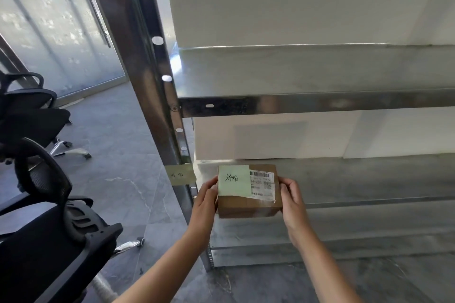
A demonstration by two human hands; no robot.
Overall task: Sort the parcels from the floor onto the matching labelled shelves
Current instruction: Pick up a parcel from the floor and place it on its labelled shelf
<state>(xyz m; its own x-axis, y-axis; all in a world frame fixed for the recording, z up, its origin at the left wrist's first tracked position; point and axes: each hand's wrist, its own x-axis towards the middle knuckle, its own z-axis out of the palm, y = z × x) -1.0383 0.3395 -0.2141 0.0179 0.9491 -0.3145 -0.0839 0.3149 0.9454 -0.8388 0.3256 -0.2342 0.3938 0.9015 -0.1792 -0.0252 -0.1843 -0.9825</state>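
Observation:
A small brown cardboard parcel [248,206] is held level between both hands in front of a metal shelf rack. A pale green handwritten note [234,181] and a white shipping label [262,184] lie on its top. My left hand [205,195] grips the parcel's left side. My right hand [291,198] grips its right side. The parcel sits at the front left corner of the lower shelf board [369,179]; whether it rests on the board I cannot tell. A pale handwritten shelf label [181,174] hangs on the rack's left upright, just left of the parcel.
The steel upright [157,76] with punched holes runs diagonally up the left of the rack. An upper shelf board [320,71] lies above, with a white wall behind. Two black office chairs [37,216] stand on the grey tiled floor at the left. A frosted glass partition [49,19] is behind them.

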